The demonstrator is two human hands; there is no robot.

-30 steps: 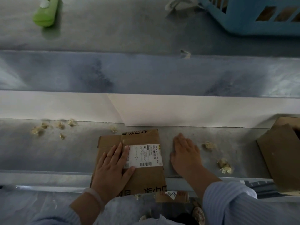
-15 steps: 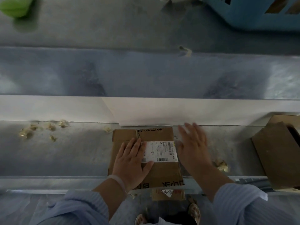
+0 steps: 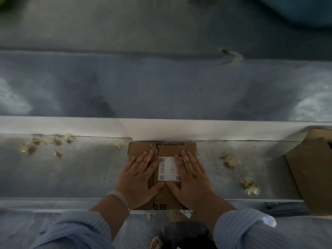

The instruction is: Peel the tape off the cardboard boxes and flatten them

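Note:
A flattened brown cardboard box (image 3: 162, 147) with a white shipping label (image 3: 168, 169) lies on the metal work surface (image 3: 86, 169), its far edge against the white back strip. My left hand (image 3: 140, 177) presses flat on its left half, fingers straight. My right hand (image 3: 191, 175) lies flat on the right half, partly over the label. The thumbs nearly meet near the box's middle. A strip of tape (image 3: 154, 149) sticks up just beyond my left fingertips.
Crumpled tape balls lie at the left (image 3: 28, 147) and at the right (image 3: 250, 186). Another brown cardboard box (image 3: 312, 169) sits at the right edge. A white strip (image 3: 71, 125) runs along the back of the surface. A blue basket (image 3: 305, 9) is blurred at top right.
My right hand moved from the surface beside the box onto its right half. The box has shifted away from me, up against the white strip. The camera has tilted down.

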